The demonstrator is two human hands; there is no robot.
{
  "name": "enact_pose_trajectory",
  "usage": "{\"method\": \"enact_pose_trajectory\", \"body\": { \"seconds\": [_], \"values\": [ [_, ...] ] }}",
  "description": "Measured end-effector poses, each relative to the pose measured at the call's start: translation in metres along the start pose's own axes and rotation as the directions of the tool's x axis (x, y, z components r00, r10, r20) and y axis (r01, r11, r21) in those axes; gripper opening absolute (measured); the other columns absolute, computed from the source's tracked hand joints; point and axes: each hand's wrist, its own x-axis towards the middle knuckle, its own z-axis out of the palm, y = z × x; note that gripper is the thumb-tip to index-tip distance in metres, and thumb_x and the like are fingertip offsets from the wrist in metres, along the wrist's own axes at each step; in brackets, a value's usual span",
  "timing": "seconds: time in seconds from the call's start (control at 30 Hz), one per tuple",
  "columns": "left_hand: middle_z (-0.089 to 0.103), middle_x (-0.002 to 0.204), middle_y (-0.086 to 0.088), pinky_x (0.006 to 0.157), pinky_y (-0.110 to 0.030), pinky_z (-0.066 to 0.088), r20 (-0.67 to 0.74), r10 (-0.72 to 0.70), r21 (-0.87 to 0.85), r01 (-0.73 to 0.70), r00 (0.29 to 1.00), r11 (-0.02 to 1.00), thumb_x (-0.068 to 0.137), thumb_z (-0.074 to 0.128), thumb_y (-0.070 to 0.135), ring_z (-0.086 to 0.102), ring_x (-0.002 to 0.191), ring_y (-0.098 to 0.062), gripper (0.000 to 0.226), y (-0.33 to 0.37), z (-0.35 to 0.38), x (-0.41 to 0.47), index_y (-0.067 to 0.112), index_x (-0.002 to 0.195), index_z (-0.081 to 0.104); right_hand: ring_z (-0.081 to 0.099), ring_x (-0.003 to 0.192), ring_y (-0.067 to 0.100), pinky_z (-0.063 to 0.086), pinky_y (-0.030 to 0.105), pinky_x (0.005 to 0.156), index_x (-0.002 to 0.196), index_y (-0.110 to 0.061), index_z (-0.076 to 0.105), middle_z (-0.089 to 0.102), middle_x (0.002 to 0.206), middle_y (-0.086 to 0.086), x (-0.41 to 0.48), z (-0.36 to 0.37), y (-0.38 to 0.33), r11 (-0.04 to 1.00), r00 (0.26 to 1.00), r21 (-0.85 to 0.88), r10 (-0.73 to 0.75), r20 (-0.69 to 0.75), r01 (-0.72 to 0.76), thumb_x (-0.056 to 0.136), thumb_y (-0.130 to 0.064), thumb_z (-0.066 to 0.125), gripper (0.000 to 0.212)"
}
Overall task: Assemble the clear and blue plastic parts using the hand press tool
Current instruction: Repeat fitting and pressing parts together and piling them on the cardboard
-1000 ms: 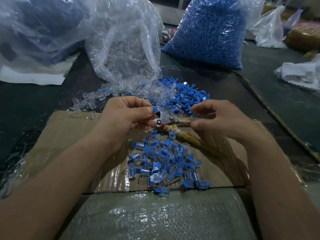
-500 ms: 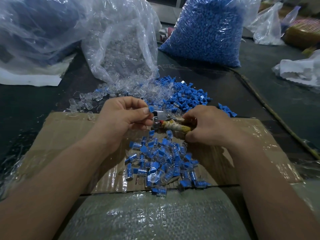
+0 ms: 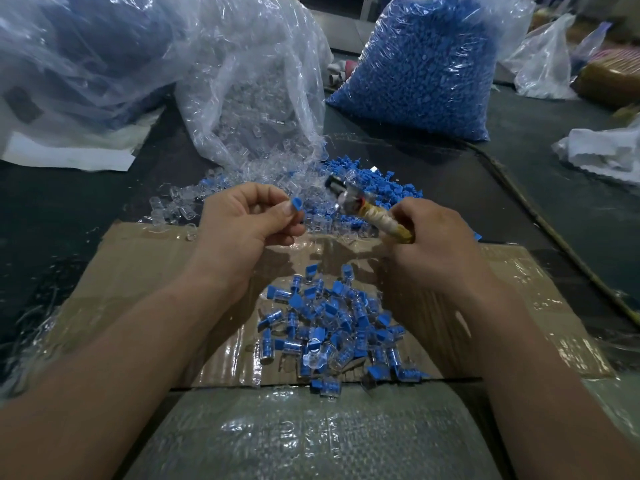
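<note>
The dark table [image 3: 69, 206] bears a cardboard sheet [image 3: 138, 261], a blue-parts bag [image 3: 415, 74] and a clear-parts bag [image 3: 256, 109].

On my feed, a flat brown cardboard sheet [image 3: 138, 271], glossy with clear tape, lies on the dark desk [image 3: 69, 202]. At its near edge sits a grey woven bundle under shiny plastic film [image 3: 311, 438]. Far left, a big crumpled clear plastic bag [image 3: 86, 57] sits over a white paper sheet [image 3: 69, 155]. To the right, a crumpled white cloth [image 3: 602, 150] lies near a thin brownish cord [image 3: 554, 232] that crosses the desk diagonally. Behind them, 1 smaller clear bag [image 3: 543, 64] stands beside a brown wrapped bundle [image 3: 609, 77].
</note>
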Motion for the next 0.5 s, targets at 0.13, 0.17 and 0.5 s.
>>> {"method": "enact_pose_trajectory", "body": {
  "seconds": [0.13, 0.17, 0.5],
  "values": [
    [0.068, 0.062, 0.001, 0.056, -0.017, 0.053, -0.019, 0.059, 0.044, -0.058, 0.998, 0.997, 0.082, 0.056, -0.002, 0.065, 0.058, -0.01, 0.013, -0.001, 0.001, -0.001, 0.009, 0.077, 0.058, 0.043, 0.065, 0.002, 0.028, 0.023, 0.053, 0.088, -0.027, 0.043, 0.045, 0.075, -0.015, -0.003, 0.002, -0.005, 0.988, 0.998, 0.146, -0.04, -0.045, 0.046, 0.085, -0.026, 0.061, 0.018],
    [0.068, 0.062, 0.001, 0.057, -0.018, 0.053, -0.02, 0.069, 0.054, -0.068, 0.997, 0.996, 0.082, 0.056, -0.002, 0.066, 0.059, -0.01, 0.013, -0.002, 0.001, -0.001, 0.01, 0.078, 0.058, 0.043, 0.068, 0.003, 0.029, 0.023, 0.055, 0.089, -0.027, 0.042, 0.044, 0.077, -0.014, -0.003, 0.003, -0.007, 0.983, 0.997, 0.175, -0.056, -0.046, 0.063, 0.085, -0.026, 0.061, 0.02],
    [0.068, 0.063, 0.003, 0.056, -0.016, 0.051, -0.032, 0.157, 0.097, -0.153, 0.987, 0.983, 0.083, 0.058, -0.002, 0.064, 0.058, -0.007, 0.016, -0.003, 0.0, -0.001, 0.013, 0.077, 0.06, 0.042, 0.08, 0.011, 0.03, 0.023, 0.062, 0.096, -0.026, 0.04, 0.043, 0.093, -0.007, -0.006, 0.006, -0.016, 0.966, 0.99, 0.224, -0.138, 0.038, 0.126, 0.084, -0.024, 0.062, 0.025]
  ]
}}
